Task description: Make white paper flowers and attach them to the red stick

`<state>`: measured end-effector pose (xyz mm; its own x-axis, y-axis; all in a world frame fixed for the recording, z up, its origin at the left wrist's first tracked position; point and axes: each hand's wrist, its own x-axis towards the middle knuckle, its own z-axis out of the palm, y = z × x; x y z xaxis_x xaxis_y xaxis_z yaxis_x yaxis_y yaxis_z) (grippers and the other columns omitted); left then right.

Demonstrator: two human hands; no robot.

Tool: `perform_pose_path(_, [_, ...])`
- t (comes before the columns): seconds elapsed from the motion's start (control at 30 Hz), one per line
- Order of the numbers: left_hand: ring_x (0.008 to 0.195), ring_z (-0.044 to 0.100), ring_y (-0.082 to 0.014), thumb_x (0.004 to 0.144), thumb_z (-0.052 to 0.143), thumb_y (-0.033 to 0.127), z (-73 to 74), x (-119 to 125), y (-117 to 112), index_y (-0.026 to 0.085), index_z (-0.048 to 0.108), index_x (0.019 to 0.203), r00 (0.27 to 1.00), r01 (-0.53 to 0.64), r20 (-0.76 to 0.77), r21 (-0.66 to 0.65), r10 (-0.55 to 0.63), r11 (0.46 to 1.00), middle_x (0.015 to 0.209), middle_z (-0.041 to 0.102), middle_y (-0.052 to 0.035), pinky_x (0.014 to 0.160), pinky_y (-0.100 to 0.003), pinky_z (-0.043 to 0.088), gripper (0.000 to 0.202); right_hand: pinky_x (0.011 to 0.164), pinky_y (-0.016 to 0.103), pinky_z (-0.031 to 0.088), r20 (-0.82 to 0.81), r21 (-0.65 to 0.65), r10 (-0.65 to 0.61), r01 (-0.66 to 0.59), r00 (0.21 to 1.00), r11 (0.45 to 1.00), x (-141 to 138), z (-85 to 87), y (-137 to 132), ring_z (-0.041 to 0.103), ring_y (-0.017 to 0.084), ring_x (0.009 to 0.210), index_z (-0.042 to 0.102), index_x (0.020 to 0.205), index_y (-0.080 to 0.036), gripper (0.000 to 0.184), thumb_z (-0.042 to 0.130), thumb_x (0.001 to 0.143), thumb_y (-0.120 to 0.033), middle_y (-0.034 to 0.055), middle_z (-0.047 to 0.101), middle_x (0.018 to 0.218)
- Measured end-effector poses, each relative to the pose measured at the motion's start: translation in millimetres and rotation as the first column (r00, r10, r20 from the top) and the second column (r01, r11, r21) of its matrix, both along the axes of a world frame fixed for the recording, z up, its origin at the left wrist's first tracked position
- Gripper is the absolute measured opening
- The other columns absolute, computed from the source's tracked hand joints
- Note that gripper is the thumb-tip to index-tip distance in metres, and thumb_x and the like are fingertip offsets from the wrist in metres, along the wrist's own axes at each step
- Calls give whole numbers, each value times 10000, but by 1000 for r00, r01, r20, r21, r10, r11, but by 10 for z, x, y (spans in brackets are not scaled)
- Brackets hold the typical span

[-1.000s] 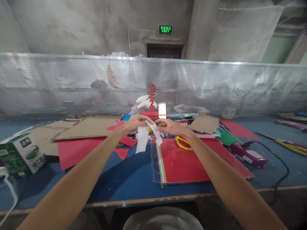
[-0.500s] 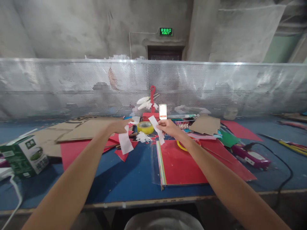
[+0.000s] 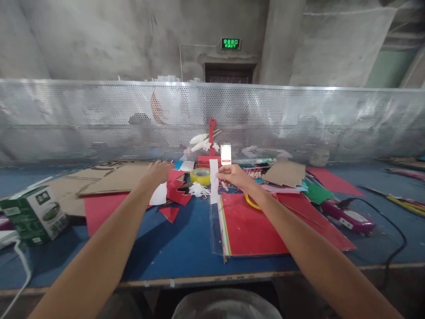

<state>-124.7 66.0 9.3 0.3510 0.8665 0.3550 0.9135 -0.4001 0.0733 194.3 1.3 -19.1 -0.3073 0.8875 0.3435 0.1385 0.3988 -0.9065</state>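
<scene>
My right hand (image 3: 230, 174) pinches a narrow white paper strip (image 3: 214, 181) between thumb and fingers. The strip hangs upright just right of a yellow tape roll (image 3: 200, 176). My left hand (image 3: 160, 172) is over the edge of the brown cardboard, palm down, its fingers stretched out. Beneath its wrist shows a wider white paper piece (image 3: 159, 195), partly hidden by the hand. Jagged red paper scraps (image 3: 175, 188) and a clump of white cut paper (image 3: 199, 189) lie between my hands.
Brown cardboard (image 3: 116, 177) and a green-and-white box (image 3: 36, 215) are on the left. A red paper stack (image 3: 252, 226) lies front right, near a purple hot glue gun (image 3: 348, 217) with a black cord. Behind stand a lit phone (image 3: 226, 155) and a perforated metal partition (image 3: 272, 115).
My left hand has moved left and its fingers have straightened; the white piece below it has shifted left too. In my right hand the strip has turned from slanted to upright.
</scene>
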Motion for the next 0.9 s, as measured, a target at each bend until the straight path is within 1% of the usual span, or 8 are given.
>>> perform_pose_path(0.07, [1112, 556, -318, 751, 568, 123, 44, 177, -56, 206, 614, 1190, 996, -59, -63, 73, 64, 996, 1171, 646, -155, 929, -416, 397, 449, 491, 215, 432, -39, -12, -13, 12, 999, 1000, -3, 17, -9, 616, 140, 638, 633, 801, -158, 209, 725, 701, -317, 39, 666, 720])
perform_pose_path(0.17, [918, 639, -236, 818, 574, 276, 95, 516, -169, 234, 615, 1149, 981, 129, 153, -39, -121, 991, 1069, 688, -88, 810, -324, 452, 336, 501, 207, 429, -53, -27, -49, 48, 997, 998, -8, 50, -35, 616, 127, 619, 620, 797, -154, 199, 722, 694, -289, 37, 671, 703])
perform_pose_path(0.23, [839, 652, -199, 857, 545, 401, 93, 743, -275, 210, 612, 1109, 869, 395, 376, -139, -321, 908, 990, 699, -80, 741, -288, 468, 323, 500, 207, 424, -50, -31, -67, 66, 996, 997, -13, 66, -49, 599, 115, 589, 618, 794, -153, 194, 718, 694, -284, 35, 668, 688])
perform_pose_path(0.3, [849, 650, -190, 850, 561, 444, 60, 935, -383, 184, 594, 1113, 739, 567, 551, -197, -389, 799, 961, 698, -90, 728, -278, 472, 371, 498, 209, 423, -56, -27, -81, 79, 995, 997, -17, 73, -57, 579, 107, 568, 619, 787, -151, 200, 720, 693, -295, 31, 661, 678])
perform_pose_path(0.33, [840, 646, -185, 826, 599, 439, 36, 1009, -429, 182, 589, 1106, 699, 599, 600, -192, -389, 778, 950, 693, -87, 713, -272, 470, 380, 499, 211, 425, -61, -22, -84, 83, 995, 996, -19, 75, -59, 567, 103, 558, 620, 781, -150, 206, 722, 692, -304, 27, 655, 670])
perform_pose_path(0.47, [754, 610, -148, 744, 705, 356, -38, 1157, -513, 172, 577, 1041, 615, 607, 703, -133, -358, 783, 895, 656, -56, 662, -254, 454, 372, 508, 216, 434, -81, -4, -93, 93, 992, 996, -19, 79, -62, 545, 93, 544, 627, 790, -151, 234, 734, 694, -335, 20, 645, 675])
perform_pose_path(0.63, [770, 605, -138, 768, 679, 347, -25, 1156, -503, 158, 557, 1004, 542, 586, 798, -134, -263, 799, 905, 633, -49, 680, -262, 470, 326, 581, 227, 477, -126, -31, -89, 86, 988, 996, -1, 80, -53, 615, 120, 647, 628, 827, -159, 220, 734, 697, -300, 40, 674, 743])
perform_pose_path(0.9, [763, 604, -144, 738, 701, 296, -88, 1207, -513, 164, 544, 1014, 544, 583, 801, -144, -251, 800, 878, 624, -42, 705, -290, 477, 344, 601, 233, 483, -85, 12, 3, -2, 996, 1000, -26, 43, -31, 610, 119, 663, 619, 862, -169, 227, 716, 702, -299, 20, 655, 758])
